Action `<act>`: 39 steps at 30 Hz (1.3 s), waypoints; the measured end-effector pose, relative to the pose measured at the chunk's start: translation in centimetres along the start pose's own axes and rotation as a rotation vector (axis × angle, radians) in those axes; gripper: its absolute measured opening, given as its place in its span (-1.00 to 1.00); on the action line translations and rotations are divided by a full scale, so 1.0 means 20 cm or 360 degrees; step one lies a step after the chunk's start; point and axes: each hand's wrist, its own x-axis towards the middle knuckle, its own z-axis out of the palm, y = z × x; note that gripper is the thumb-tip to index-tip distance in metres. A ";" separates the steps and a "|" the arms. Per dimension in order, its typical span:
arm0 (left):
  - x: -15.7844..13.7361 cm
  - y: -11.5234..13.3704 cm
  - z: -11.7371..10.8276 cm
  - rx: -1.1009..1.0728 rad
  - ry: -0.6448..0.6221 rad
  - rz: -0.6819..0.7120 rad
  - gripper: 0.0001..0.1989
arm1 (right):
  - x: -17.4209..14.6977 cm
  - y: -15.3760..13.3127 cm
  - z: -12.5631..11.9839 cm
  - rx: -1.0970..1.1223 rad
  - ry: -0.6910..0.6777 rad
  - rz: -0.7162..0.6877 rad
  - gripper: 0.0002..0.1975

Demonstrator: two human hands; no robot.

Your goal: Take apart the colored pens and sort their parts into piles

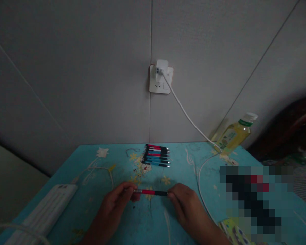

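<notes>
Left hand [121, 197] and right hand [186, 202] pinch opposite ends of a red-and-black pen [149, 192], held crosswise between them over the desk [180, 154] (other pens [154, 164] lie near its far edge).

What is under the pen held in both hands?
Under the pen is the blue tabletop, with a yellow flower pattern showing on either side of it. The strip the pen covers, and the patches behind the left hand and right hand, cannot be seen.
</notes>
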 end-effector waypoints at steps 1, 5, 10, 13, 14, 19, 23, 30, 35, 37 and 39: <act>0.00 0.00 0.00 0.0045 -0.0030 0.0019 -0.64 | 0.00 0.00 0.00 0.0032 0.0025 0.0056 -0.67; -0.03 -0.02 0.00 0.0338 -0.0023 0.0286 -0.74 | 0.01 0.00 0.00 0.0240 0.0014 0.0297 -0.55; -0.03 -0.08 -0.06 0.0677 -0.0097 0.1026 -0.73 | 0.03 0.01 -0.01 0.0661 -0.0185 0.0540 -0.46; -0.01 -0.12 -0.09 0.0800 -0.0148 0.1308 -0.65 | 0.03 0.03 0.00 0.0923 -0.0273 0.0668 -0.44; 0.00 -0.13 -0.10 0.0850 -0.0113 0.1352 -0.64 | 0.03 0.04 0.00 0.0964 -0.0261 0.0683 -0.45; 0.03 -0.23 -0.10 0.1151 0.0061 0.1329 -0.54 | 0.04 0.05 0.01 0.0562 -0.0057 0.0369 -0.57; 0.04 -0.28 -0.09 0.1315 -0.0071 0.1422 -0.44 | 0.05 0.06 0.00 0.0269 0.0004 0.0084 -0.75; 0.04 -0.20 -0.02 0.1501 0.0030 0.1393 -0.47 | 0.09 0.19 0.02 0.0096 0.0070 0.0011 -0.77; -0.01 -0.07 0.04 0.1470 0.0006 0.1219 -0.60 | 0.19 0.24 0.00 -0.0372 0.0174 0.0069 -0.75; -0.04 -0.03 0.06 0.1438 -0.0064 0.1147 -0.61 | 0.24 0.23 0.01 -0.0573 0.0170 0.0052 -0.75; -0.07 0.00 0.09 0.1404 -0.0114 0.1087 -0.63 | 0.27 0.23 0.02 -0.0711 0.0168 0.0031 -0.75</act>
